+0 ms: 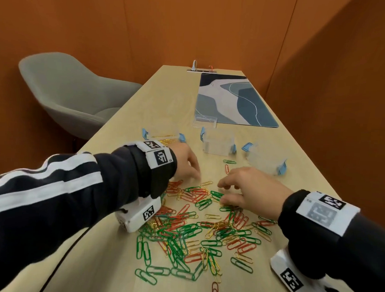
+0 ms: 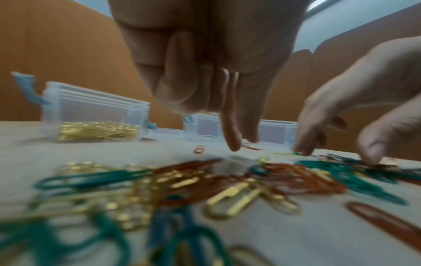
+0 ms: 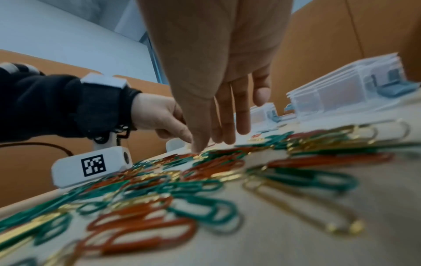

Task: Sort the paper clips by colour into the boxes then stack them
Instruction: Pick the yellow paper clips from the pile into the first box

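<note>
A pile of green, red and gold paper clips (image 1: 195,229) lies spread over the near half of the wooden table (image 1: 158,101). Behind it stand three clear boxes with blue latches. The left box (image 1: 165,137) (image 2: 98,117) holds gold clips. The middle box (image 1: 219,144) and the right box (image 1: 263,161) (image 3: 341,93) look empty. My left hand (image 1: 197,176) (image 2: 242,144) points its index finger and thumb down at the pile's far edge, the other fingers curled, with nothing visible between them. My right hand (image 1: 222,192) (image 3: 212,144) reaches in with straight fingers, its thumb touching clips.
A blue patterned desk mat (image 1: 232,99) lies at the far right with a clear lid (image 1: 204,121) at its near edge. A grey chair (image 1: 69,91) stands left of the table. Orange walls close in behind and on the right. Two stray clips (image 1: 228,165) lie near the middle box.
</note>
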Available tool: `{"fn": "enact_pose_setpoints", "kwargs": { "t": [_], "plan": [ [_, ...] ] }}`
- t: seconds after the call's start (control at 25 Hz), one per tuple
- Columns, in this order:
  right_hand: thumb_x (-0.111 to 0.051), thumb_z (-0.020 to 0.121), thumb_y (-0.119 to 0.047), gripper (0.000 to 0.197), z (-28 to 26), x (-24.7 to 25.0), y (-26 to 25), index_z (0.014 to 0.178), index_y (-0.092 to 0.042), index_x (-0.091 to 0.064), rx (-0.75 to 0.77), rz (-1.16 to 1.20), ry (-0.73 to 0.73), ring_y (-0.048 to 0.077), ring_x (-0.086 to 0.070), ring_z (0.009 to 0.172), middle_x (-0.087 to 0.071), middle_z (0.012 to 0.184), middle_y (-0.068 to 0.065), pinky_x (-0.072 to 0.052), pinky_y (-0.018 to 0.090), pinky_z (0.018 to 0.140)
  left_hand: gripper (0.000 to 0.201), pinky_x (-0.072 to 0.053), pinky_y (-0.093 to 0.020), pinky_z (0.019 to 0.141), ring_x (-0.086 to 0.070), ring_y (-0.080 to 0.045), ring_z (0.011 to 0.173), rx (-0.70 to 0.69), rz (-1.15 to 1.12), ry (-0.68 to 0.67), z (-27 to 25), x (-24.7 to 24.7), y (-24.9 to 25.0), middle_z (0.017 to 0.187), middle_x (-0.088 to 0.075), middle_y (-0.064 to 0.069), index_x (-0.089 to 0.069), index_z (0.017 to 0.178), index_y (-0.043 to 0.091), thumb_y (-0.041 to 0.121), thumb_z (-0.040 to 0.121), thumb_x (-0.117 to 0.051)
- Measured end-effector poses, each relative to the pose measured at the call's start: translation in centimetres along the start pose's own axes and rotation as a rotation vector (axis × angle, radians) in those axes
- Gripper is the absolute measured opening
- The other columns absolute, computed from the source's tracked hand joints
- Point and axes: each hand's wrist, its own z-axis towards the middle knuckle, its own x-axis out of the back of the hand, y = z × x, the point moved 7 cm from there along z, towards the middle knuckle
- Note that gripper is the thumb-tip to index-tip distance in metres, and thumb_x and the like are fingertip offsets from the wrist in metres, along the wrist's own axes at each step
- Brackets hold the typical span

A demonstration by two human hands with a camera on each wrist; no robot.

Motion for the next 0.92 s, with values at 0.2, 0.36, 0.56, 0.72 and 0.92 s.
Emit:
{"fn": "enact_pose_setpoints", "kwargs": {
  "t": [0.2,0.36,0.56,0.72,0.92],
  "plan": [
    [-0.062,0.086,-0.033,0.020,0.3,-0.5,-0.6,0.103,-0.024,-0.068,-0.029,0.052,-0.023,0.015,-0.059,0.092,-0.066,0.102,-0.003,-0.050,0.032,0.082,0.023,-0.031,-0.010,0.042,-0.044,-0.005,0.056,-0.127,0.166,-0.011,0.7,-1.3,2.8,0.065,-0.053,0.012,-0.073,0.099,0.021,0.032,0.079,-0.071],
    [-0.054,0.088,-0.022,0.008,0.2,0.0,0.1,0.087,-0.021,-0.062,-0.094,0.016,0.036,0.020,-0.059,0.089,-0.065,0.099,0.000,-0.047,0.031,0.076,0.027,-0.043,-0.020,0.063,-0.053,-0.012,0.076,-0.050,0.151,-0.081,0.9,-2.3,1.9,0.087,-0.065,-0.001,-0.073,0.101,0.013,0.031,0.082,-0.066],
    [-0.058,0.088,-0.030,0.017,-0.7,1.4,2.2,0.102,-0.020,-0.060,-0.194,0.032,0.156,0.018,-0.056,0.094,-0.061,0.103,-0.001,-0.048,0.033,0.084,0.028,-0.044,-0.026,0.061,-0.050,-0.017,0.067,0.107,-0.092,-0.149,0.0,-2.6,0.4,0.079,-0.058,-0.002,-0.064,0.093,0.012,0.033,0.092,-0.046],
    [-0.077,0.071,-0.040,0.028,-2.7,0.2,1.7,0.093,-0.026,-0.067,-0.089,0.222,-0.076,-0.001,-0.052,0.067,-0.063,0.085,-0.008,-0.039,0.011,0.061,0.034,-0.012,-0.010,0.035,-0.017,-0.008,0.035,0.226,-0.833,-0.306,-2.1,-2.8,0.2,0.045,-0.024,0.007,-0.028,0.056,0.020,0.020,0.089,-0.035],
    [-0.074,0.077,-0.031,0.016,-2.8,-0.8,0.7,0.092,-0.026,-0.070,-0.022,0.181,-0.092,0.000,-0.054,0.066,-0.066,0.083,-0.007,-0.042,0.014,0.062,0.031,-0.020,-0.011,0.024,-0.034,-0.006,0.031,0.101,-1.068,-0.516,-4.8,-4.5,2.2,0.047,-0.039,0.001,-0.037,0.064,0.012,0.009,0.095,-0.044]
  ]
}}
